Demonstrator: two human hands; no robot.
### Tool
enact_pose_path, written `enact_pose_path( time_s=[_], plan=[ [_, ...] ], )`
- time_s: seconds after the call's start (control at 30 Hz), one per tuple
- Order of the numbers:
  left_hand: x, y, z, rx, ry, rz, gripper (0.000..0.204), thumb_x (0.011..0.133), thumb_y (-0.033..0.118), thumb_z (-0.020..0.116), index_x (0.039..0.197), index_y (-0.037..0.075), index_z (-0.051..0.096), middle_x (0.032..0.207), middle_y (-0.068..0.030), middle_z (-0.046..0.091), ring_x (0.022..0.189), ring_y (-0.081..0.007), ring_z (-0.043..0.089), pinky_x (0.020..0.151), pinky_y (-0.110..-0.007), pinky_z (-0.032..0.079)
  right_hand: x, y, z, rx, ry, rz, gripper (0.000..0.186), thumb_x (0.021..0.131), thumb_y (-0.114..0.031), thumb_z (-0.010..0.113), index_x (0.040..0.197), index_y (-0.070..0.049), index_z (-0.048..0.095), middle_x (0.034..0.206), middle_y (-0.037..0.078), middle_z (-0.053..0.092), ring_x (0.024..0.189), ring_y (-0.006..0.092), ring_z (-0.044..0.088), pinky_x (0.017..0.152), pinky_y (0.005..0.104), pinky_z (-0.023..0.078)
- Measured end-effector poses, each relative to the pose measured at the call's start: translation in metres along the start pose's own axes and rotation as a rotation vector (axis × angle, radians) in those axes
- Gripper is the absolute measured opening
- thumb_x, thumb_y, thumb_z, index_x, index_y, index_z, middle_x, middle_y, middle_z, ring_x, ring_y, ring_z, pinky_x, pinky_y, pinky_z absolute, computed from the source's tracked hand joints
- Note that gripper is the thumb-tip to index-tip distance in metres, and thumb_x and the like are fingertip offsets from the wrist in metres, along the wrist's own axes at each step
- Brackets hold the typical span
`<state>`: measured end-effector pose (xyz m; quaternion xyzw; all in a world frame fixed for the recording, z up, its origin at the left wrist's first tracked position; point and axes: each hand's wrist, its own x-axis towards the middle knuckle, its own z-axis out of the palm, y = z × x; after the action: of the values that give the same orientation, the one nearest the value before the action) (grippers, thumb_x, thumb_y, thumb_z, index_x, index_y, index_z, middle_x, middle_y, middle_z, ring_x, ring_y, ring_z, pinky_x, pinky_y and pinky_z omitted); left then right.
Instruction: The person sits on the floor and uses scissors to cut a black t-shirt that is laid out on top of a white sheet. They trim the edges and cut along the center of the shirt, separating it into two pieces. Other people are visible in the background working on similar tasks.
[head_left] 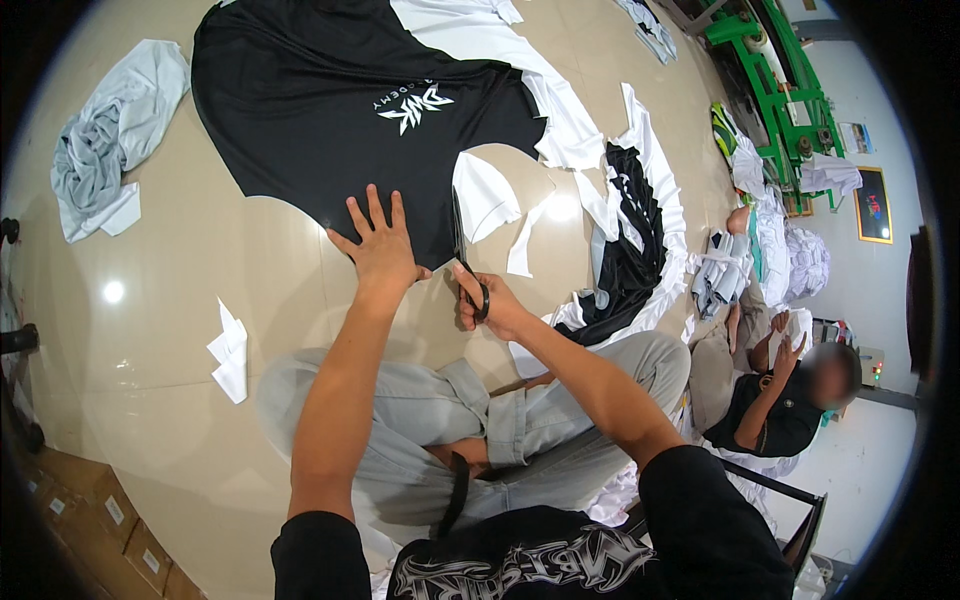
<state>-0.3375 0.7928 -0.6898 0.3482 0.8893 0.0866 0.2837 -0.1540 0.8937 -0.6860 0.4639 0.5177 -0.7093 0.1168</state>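
A black fabric panel [300, 130] with a white printed emblem lies spread on the tiled floor in front of my crossed legs. My left hand [380, 240] presses flat on its near part, fingers spread. Just right of it, my right hand [490, 305] grips a pair of scissors [481, 300] by the dark handles. The blades point away from me along the panel's right edge, where white cloth [484, 198] borders the black. How far apart the blades are is hard to make out. More white fabric [560, 125] shows beyond the panel's far right side.
Black and white cloth [635, 235] is heaped at the right, grey cloth [105, 140] at the left. A white scrap [230, 350] lies near my left knee. Cardboard boxes [100, 510] stand lower left. Another person [770, 410] sits at the right, below a green machine [770, 90].
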Motion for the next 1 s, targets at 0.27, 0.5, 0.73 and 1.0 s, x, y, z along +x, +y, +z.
enact_pose_path(
  time_s=[0.27,0.5,0.73,1.0],
  plan=[
    [-0.003,-0.001,0.000,-0.029,0.039,0.018,0.139,0.058,0.044,0.099,0.166,0.010,0.018,0.173,-0.0224,0.003,0.157,-0.0506,0.001,0.110,-0.085,0.012,-0.006,-0.009,0.022,0.039,0.069,0.041,0.060,0.094,-0.066,0.065,0.079,-0.010,0.052,0.060,0.002,0.052,0.049,0.0158,0.056,0.047,0.0293,0.043],
    [-0.002,0.001,-0.003,-0.029,0.001,0.009,0.137,0.059,0.041,0.098,0.166,0.010,0.017,0.173,-0.0232,0.001,0.157,-0.0518,0.000,0.110,-0.085,0.011,0.005,-0.031,0.032,0.107,0.090,0.013,0.063,0.092,-0.071,0.063,0.077,-0.012,0.051,0.061,0.001,0.050,0.050,0.0165,0.054,0.049,0.0302,0.044],
    [0.002,0.000,0.001,-0.043,0.009,0.004,0.138,0.058,0.041,0.098,0.166,0.010,0.017,0.173,-0.0226,0.001,0.157,-0.0521,-0.002,0.111,-0.085,0.011,0.015,-0.025,0.040,0.152,0.127,0.013,0.059,0.093,-0.065,0.068,0.077,-0.012,0.049,0.061,0.002,0.048,0.049,0.0165,0.051,0.049,0.0326,0.044],
    [0.000,0.001,-0.003,-0.063,-0.011,0.002,0.134,0.060,0.040,0.097,0.166,0.010,0.020,0.173,-0.0217,0.002,0.157,-0.0515,-0.001,0.111,-0.085,0.009,0.020,-0.027,0.046,0.233,0.155,-0.005,0.061,0.089,-0.067,0.071,0.076,-0.012,0.049,0.060,0.002,0.049,0.049,0.0178,0.051,0.048,0.0331,0.044]
  ],
)
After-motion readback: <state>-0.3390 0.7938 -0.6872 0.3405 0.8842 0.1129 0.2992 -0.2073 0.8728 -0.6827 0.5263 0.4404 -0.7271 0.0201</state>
